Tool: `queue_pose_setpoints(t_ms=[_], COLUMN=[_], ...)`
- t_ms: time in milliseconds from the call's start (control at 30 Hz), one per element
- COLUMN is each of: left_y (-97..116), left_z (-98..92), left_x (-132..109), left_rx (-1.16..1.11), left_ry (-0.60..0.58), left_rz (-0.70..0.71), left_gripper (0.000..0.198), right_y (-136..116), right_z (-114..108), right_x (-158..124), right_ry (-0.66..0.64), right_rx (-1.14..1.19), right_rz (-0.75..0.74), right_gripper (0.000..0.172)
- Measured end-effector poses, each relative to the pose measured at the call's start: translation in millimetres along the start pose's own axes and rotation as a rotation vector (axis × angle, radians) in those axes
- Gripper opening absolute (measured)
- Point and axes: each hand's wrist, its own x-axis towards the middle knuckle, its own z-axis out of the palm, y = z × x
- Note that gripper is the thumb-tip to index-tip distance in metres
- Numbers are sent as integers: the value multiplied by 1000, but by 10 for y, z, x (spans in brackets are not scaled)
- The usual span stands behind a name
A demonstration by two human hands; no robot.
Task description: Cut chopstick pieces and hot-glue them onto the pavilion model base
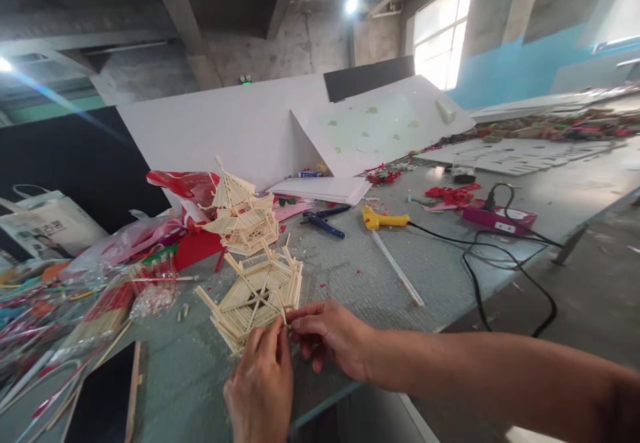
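A six-sided frame of thin wooden sticks [240,304] lies at the table's near edge, with spokes meeting in its middle and short sticks along its rim. At its near right corner, my left hand [263,380] and my right hand [337,336] meet, fingertips pinched together. A short wooden stick [283,311] shows between them; the fingers partly cover where it touches the frame. Just behind stands a tiered stick tower [245,220] with a pointed roof. A yellow hot glue gun [385,219] rests farther right, a clear glue stick [397,268] protruding from it.
Blue-handled pliers [324,222] lie behind the frame. A black cord runs from the glue gun to a purple power strip [500,219] on the right. On the left are a phone [105,393], bundled sticks [107,306] and plastic bags. White boards [230,130] lean behind.
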Motion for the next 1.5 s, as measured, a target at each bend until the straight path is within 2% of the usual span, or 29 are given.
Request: queue_pose_setpoints(t_ms=[300, 733, 933, 1100, 1200, 1267, 1367, 1400, 1500], left_y=[-96, -98, -113, -156, -169, -155, -82, -46, 63], left_z=[15, 22, -31, -98, -103, -94, -100, -110, -152], left_x=[18, 31, 32, -17, -31, -16, 33, 50, 95], left_rx=[-16, -18, -16, -14, -4, 1, -4, 0, 32], left_ry=[3, -9, -16, 44, 34, 16, -39, -57, -93], left_rz=[88, 78, 78, 64, 26, 12, -24, -50, -129], left_gripper=[22, 21, 23, 24, 24, 23, 18, 16, 11], right_y=[43, 27, -1, -115, -271, -446, -796, -918, -1230], right_z=[-10, 21, -21, -177, -378, -578, -962, -1099, -1487], right_x=[2, -69, -303, -639, -790, -823, -763, -723, -581], right_ry=[-18, -38, 73, 67, 93, 176, 436, 534, 630], right_rx=[-28, -55, -87, -134, -366, -634, -1216, -1440, -1682], right_rz=[-27, -50, -60, -96, -179, -330, -687, -746, -720], right_gripper=[21, 25, 30, 32, 32, 30, 21, 20, 19])
